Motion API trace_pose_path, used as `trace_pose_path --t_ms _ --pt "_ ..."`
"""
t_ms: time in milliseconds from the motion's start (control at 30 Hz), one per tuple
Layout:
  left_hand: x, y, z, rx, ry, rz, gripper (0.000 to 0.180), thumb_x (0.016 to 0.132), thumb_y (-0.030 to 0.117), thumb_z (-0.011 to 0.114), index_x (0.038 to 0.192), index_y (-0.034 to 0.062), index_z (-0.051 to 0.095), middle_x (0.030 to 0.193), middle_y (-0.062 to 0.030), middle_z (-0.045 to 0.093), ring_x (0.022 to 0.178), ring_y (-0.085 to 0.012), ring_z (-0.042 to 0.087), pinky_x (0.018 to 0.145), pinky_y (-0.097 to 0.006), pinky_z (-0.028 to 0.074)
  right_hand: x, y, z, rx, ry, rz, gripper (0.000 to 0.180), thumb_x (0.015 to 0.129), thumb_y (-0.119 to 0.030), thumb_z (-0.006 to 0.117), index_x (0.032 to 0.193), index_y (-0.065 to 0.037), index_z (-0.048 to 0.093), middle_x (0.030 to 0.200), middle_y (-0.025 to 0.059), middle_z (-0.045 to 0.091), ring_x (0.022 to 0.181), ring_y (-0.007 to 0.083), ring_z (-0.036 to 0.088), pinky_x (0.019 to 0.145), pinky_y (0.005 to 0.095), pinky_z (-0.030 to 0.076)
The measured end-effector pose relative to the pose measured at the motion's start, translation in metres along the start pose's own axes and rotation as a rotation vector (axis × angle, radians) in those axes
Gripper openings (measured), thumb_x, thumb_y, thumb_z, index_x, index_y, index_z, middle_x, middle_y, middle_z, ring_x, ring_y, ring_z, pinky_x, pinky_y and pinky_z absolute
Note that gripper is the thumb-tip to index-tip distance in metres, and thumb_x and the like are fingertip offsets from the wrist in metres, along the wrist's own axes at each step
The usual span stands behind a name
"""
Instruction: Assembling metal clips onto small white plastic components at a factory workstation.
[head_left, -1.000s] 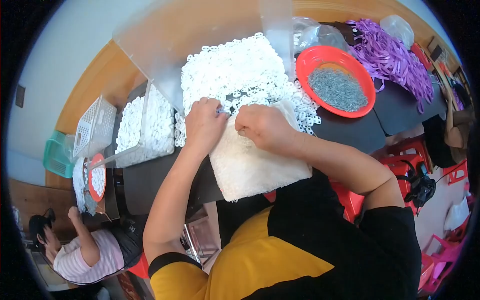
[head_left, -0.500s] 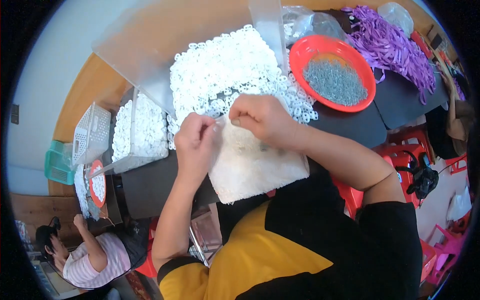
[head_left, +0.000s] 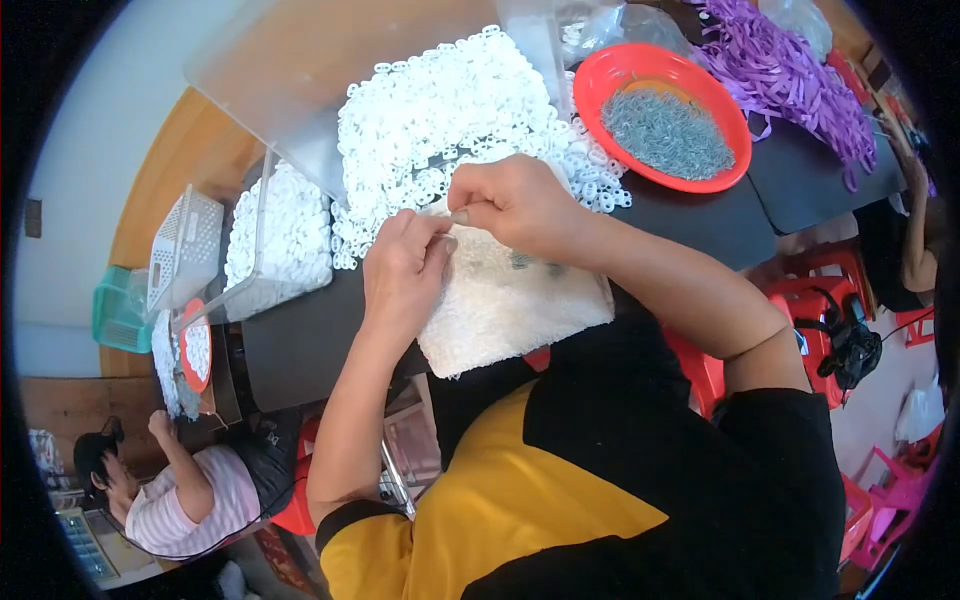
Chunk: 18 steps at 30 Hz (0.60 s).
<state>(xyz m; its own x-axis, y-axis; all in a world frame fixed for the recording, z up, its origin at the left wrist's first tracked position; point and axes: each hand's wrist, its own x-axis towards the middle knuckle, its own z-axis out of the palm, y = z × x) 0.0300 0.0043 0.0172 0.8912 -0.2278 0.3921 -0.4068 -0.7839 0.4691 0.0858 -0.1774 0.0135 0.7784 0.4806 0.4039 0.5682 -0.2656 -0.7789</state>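
Observation:
Over a cream-coloured cloth (head_left: pixel 500 320) at the table's near edge, my two hands meet with their fingertips close together. My left hand (head_left: pixel 403 270) is closed in a pinch; whatever it holds is too small to name. My right hand (head_left: pixel 520 208) pinches too, thumb against the curled index finger, and its contents are hidden. Just beyond them spreads a heap of small white plastic pieces (head_left: pixel 440 110) with holes. Right of that heap stands a red bowl (head_left: pixel 735 160) with many thin metal pins (head_left: pixel 665 135) in it. A few small dark pieces lie on the cloth beneath my right wrist.
A clear bin (head_left: pixel 260 60) backs the heap. To the left are a clear box of white pieces (head_left: pixel 280 230), a white perforated basket (head_left: pixel 190 245) and a green basket (head_left: pixel 120 310). Purple straps (head_left: pixel 790 80) lie far right. Another person (head_left: pixel 190 490) sits at lower left; red stools (head_left: pixel 810 310) stand right.
My hands have come closer together, their fingertips now almost touching. The table, bowl and cloth sit slightly higher in the picture.

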Motion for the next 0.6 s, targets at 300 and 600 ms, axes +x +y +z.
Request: trace_pose_path --t_ms 300,600 --pt "-0.007 0.012 -0.013 -0.658 0.075 -0.609 0.001 0.085 0.001 0.064 0.085 0.0003 0.064 0.077 -0.0038 0.063 0.058 -0.0113 0.053 0.052 -0.024 0.042 -0.002 -0.002 0.002 -0.011 -0.037 -0.011 0.009 0.080 -0.008 0.062 0.087 -0.003 0.063 0.069 0.0113 0.064 0.062 0.0215 0.062 0.058 0.0325 0.046" --pt "-0.002 0.020 0.000 -1.082 0.153 -0.622 0.005 0.087 0.000 0.062 0.090 -0.0039 0.063 0.076 -0.0089 0.065 0.060 -0.0107 0.055 0.048 -0.022 0.042 -0.004 -0.007 0.003 0.195 -0.008 0.050 0.009 0.081 -0.006 0.059 0.087 0.000 0.060 0.065 0.0064 0.058 0.061 0.0112 0.053 0.057 0.0287 0.043"
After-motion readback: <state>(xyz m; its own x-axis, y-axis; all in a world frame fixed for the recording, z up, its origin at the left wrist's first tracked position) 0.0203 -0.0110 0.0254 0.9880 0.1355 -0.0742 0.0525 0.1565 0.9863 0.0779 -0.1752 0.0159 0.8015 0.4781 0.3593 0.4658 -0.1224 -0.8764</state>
